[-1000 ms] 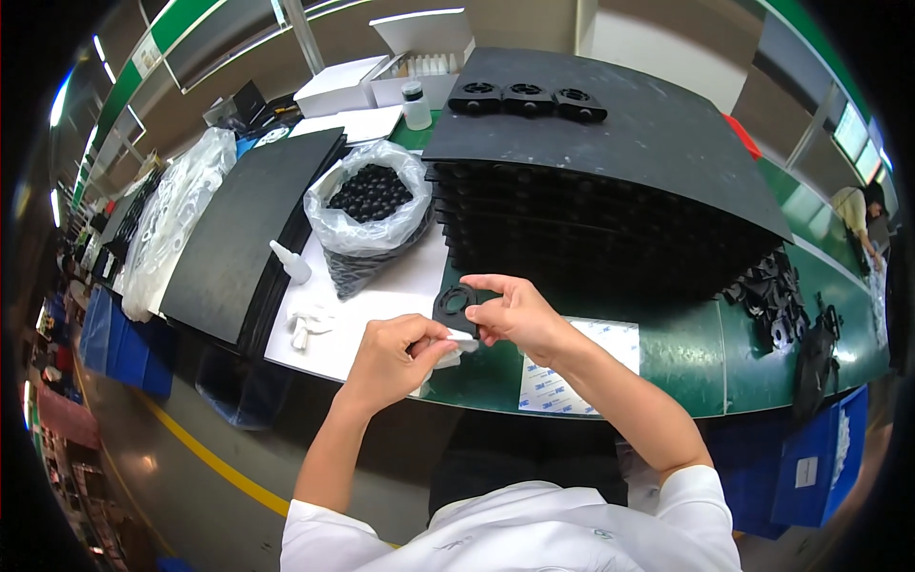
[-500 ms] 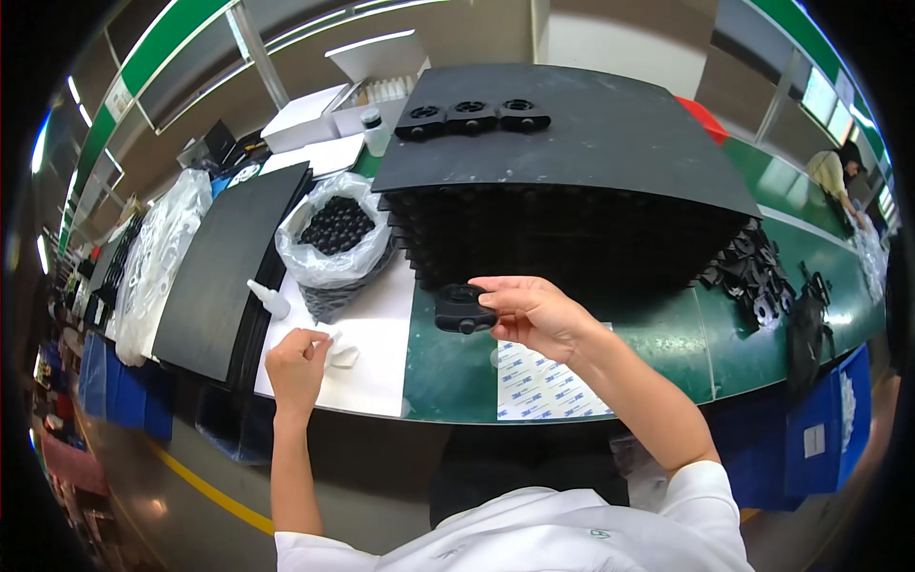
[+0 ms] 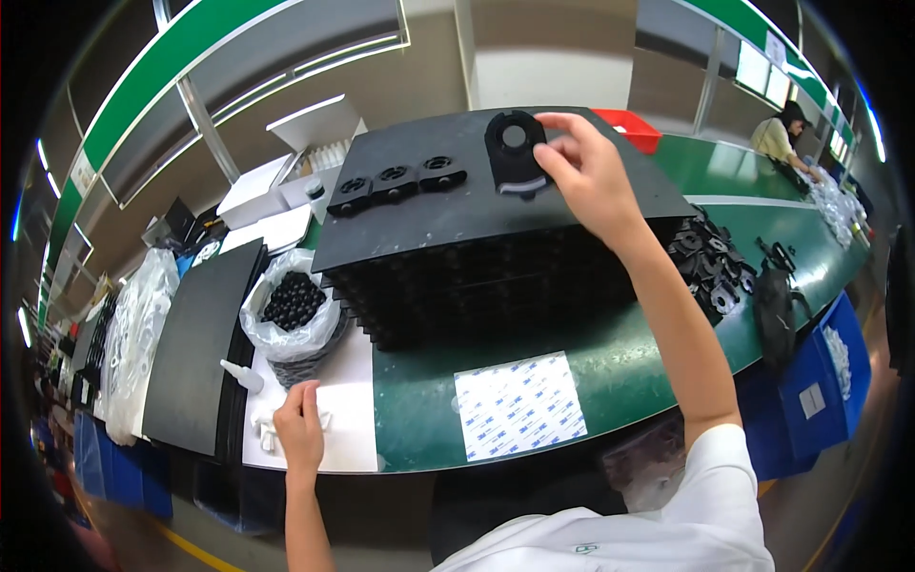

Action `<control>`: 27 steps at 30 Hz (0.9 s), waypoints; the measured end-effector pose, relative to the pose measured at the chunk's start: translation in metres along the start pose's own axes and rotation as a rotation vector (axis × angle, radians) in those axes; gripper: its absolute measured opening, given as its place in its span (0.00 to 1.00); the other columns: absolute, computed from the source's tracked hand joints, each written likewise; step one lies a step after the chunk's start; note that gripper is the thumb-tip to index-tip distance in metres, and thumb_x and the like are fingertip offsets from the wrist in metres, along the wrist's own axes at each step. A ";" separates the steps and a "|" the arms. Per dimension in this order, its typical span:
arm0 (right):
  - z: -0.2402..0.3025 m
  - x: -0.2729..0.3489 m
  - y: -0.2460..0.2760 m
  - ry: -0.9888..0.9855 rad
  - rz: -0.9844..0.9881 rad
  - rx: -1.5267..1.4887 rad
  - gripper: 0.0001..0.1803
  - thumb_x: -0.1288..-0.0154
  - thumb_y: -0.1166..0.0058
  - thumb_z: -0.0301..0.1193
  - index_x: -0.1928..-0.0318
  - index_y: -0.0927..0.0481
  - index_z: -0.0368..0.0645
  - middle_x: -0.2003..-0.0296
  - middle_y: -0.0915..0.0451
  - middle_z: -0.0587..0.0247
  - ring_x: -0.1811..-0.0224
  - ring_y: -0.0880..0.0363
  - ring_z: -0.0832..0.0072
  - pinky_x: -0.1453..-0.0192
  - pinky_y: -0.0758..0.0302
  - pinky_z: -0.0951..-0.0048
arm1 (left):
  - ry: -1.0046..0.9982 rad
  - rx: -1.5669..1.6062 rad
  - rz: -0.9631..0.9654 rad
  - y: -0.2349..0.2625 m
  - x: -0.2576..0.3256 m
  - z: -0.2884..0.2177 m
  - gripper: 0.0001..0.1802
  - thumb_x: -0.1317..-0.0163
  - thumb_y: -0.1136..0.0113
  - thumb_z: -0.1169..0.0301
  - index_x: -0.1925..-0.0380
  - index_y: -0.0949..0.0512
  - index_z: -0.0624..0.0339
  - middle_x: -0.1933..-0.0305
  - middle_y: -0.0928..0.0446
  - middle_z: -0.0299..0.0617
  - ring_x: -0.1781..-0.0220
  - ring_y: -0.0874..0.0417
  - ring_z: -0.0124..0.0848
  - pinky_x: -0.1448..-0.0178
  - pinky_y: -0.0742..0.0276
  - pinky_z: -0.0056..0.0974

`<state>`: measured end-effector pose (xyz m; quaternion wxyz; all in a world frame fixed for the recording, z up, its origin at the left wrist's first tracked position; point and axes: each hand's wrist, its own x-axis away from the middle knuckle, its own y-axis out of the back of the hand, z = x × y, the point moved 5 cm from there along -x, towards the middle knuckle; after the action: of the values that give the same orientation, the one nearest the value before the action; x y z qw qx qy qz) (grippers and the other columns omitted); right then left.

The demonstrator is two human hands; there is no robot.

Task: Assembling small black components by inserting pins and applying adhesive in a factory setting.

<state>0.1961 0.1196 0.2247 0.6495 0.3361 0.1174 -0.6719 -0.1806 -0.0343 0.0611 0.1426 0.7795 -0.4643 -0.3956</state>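
Right hand (image 3: 593, 181) pinches the black part (image 3: 506, 166) in a narrow edge grip, best held steady; left hand (image 3: 300, 431) grip indeterminable.

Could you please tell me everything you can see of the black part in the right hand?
The black part looks like plastic, round-topped, with a round grey centre in its upper half and a pale curved band near its lower edge. The right hand grips its right side between thumb and fingers. It faces the camera over the dark board, right of three similar parts; contact with the board is unclear.
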 end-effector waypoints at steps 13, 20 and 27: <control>-0.074 -0.072 -0.019 -0.474 0.320 0.065 0.13 0.41 0.45 0.32 0.62 0.19 0.35 0.67 0.20 0.62 0.67 0.23 0.80 0.60 0.24 0.80 | 0.801 1.245 1.146 -0.204 0.006 -0.113 0.20 0.51 0.55 0.85 0.54 0.32 0.66 0.66 0.32 0.40 0.74 0.35 0.25 0.80 0.44 0.25; -0.045 -0.011 0.118 -0.139 0.089 0.155 0.16 0.35 0.51 0.35 0.52 0.22 0.38 0.58 0.20 0.65 0.57 0.24 0.81 0.52 0.29 0.80 | 0.879 1.436 1.048 -0.224 0.004 -0.116 0.12 0.37 0.50 0.74 0.55 0.32 0.63 0.65 0.28 0.41 0.76 0.36 0.21 0.82 0.47 0.22; -0.152 0.146 0.254 -0.172 -0.236 1.031 0.09 0.45 0.46 0.27 0.63 0.19 0.41 0.70 0.19 0.56 0.66 0.20 0.60 0.58 0.25 0.67 | 0.908 1.495 0.894 -0.231 0.004 -0.103 0.16 0.38 0.45 0.57 0.66 0.29 0.60 0.77 0.32 0.33 0.82 0.40 0.17 0.83 0.51 0.20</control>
<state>0.4939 0.0614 0.0936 0.3275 0.5397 -0.2446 -0.7360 0.0387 0.0696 -0.0107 -0.0861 0.4994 -0.7483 0.4280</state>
